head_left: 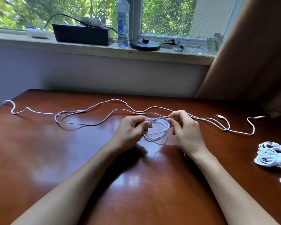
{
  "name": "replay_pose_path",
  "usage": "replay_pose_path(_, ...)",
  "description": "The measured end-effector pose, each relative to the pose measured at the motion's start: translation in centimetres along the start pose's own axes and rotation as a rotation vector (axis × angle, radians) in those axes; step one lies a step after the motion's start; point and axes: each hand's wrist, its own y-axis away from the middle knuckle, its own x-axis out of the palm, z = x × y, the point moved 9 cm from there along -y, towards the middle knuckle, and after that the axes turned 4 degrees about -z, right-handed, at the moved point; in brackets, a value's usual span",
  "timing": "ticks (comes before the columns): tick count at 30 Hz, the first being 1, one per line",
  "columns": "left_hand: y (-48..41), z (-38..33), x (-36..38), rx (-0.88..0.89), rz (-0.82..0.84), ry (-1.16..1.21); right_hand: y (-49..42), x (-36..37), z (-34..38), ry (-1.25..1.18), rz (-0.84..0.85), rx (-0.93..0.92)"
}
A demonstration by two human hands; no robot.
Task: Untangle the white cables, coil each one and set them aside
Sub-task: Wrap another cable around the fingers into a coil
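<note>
Both hands are working close together over the middle of the counter (71, 159). The left hand (131, 129) grips one side of a small white coil (156, 133), fingers curled round the gathered loops. The right hand (187, 129) pinches a strand at the coil's top edge between thumb and forefinger. The coil hangs between them, and from where I stand I can't tell whether its lowest loops brush the wood or hang just above it.

Behind the hands, loose white cable (94, 109) snakes across the counter from the far left corner to the right side. There are at least two strands, crossing near the right hand and ending in small plugs (220, 116). Finished bundles (273, 155) lie well apart at the right edge.

The wire looks thin, light and limp. I'd expect it to hold no shape of its own, so the loops would spring open if the left hand's grip slackened. The smooth jacket should slide easily on the polished top but could catch where the strands cross.

The safest hold seems to be the one in use. One hand clamps every loop at a single point, and the other guides the free strand close to the coil. Tugging at the plug ends looks unwise, as those joints are probably the weakest part.
</note>
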Motion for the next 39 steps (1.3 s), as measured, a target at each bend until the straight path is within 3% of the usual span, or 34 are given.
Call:
replay_pose_path(7, 0.0, 0.9, -0.3, -0.169, -0.093, 0.227, 0.5, 1.5, -0.2, -0.007, 0.171, 0.044)
replay_pose_path(16, -0.1, 2.0, -1.9, -0.236, -0.208, 0.185, 1.8, 4.3, 1.2, 0.003, 0.360, -0.038)
replay_pose_path(27, -0.1, 3.3, -2.9, -0.300, -0.307, 0.121, 2.7, 5.0, 2.9, 0.046, 0.333, -0.198)
replay_pose_path(34, -0.4, 3.5, -3.9, -0.170, -0.356, -0.119, 2.7, 4.5, 3.2, 0.092, 0.293, -0.293)
replay_pose_path(39, -0.4, 2.5, -4.2, -0.074, -0.369, -0.230, 2.4, 3.2, 4.5, 0.142, 0.150, -0.407)
